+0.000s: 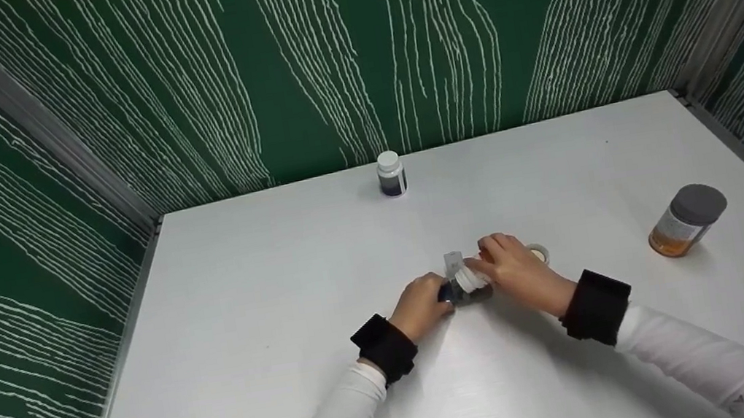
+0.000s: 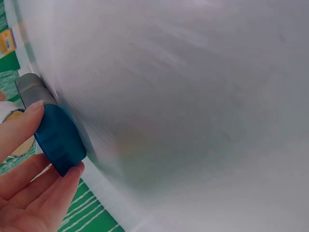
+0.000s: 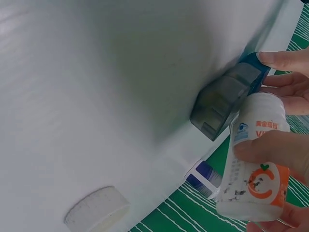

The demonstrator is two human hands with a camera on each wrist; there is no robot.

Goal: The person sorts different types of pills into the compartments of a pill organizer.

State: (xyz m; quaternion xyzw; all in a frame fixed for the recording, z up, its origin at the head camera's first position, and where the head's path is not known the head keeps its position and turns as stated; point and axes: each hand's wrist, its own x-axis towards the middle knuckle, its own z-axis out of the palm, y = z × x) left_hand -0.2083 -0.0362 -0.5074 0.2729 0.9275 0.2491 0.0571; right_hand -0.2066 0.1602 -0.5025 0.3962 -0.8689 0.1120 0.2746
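Note:
My left hand [image 1: 422,306] pinches the blue end of a small pill box [image 3: 218,106], thumb on one side and fingers on the other. The box has a smoky see-through body, and it rests on or just above the table. A clear flap [image 1: 453,259] stands up at its far side. In my right hand [image 1: 519,268] is a white and orange vitamin C bottle [image 3: 256,188], tipped over with its neck end beside the box. The bottle's mouth and any contents cannot be made out. A white cap [image 3: 96,210] lies on the table beyond the right hand.
A white bottle with a dark blue label [image 1: 391,176] stands near the back edge of the white table [image 1: 266,291]. Far to the right is an amber jar with a grey lid [image 1: 688,219]. Green panels with white lines [image 1: 320,62] enclose the table.

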